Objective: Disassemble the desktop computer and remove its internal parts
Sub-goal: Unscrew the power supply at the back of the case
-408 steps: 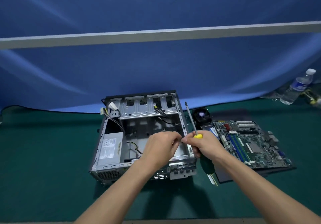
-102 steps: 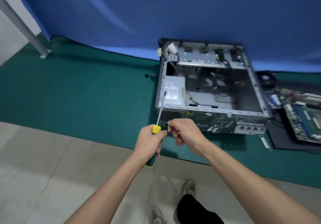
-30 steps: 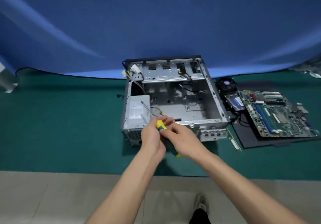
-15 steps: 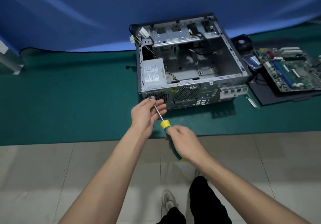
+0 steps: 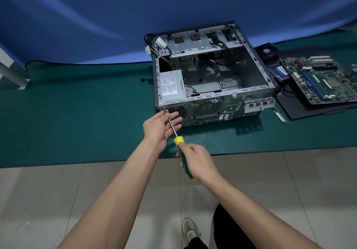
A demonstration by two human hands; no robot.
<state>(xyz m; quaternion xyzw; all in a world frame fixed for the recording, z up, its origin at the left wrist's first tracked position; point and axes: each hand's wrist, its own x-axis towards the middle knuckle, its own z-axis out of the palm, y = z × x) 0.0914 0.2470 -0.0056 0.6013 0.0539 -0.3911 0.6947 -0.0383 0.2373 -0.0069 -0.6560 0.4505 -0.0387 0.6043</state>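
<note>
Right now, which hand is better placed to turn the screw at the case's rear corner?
Right hand: it grips the screwdriver handle, tip at the case corner. The left hand only steadies the shaft.

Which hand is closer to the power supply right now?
Left. The left hand steadies the screwdriver shaft at the case's rear corner, just below the power supply. The right hand holds the handle farther back, over the mat's edge.

A makeshift teardown space on a tiled floor (image 5: 58, 200): a green mat (image 5: 77, 123) spread before a blue backdrop cloth (image 5: 96, 16), with a loose motherboard (image 5: 320, 80) at right.
</note>
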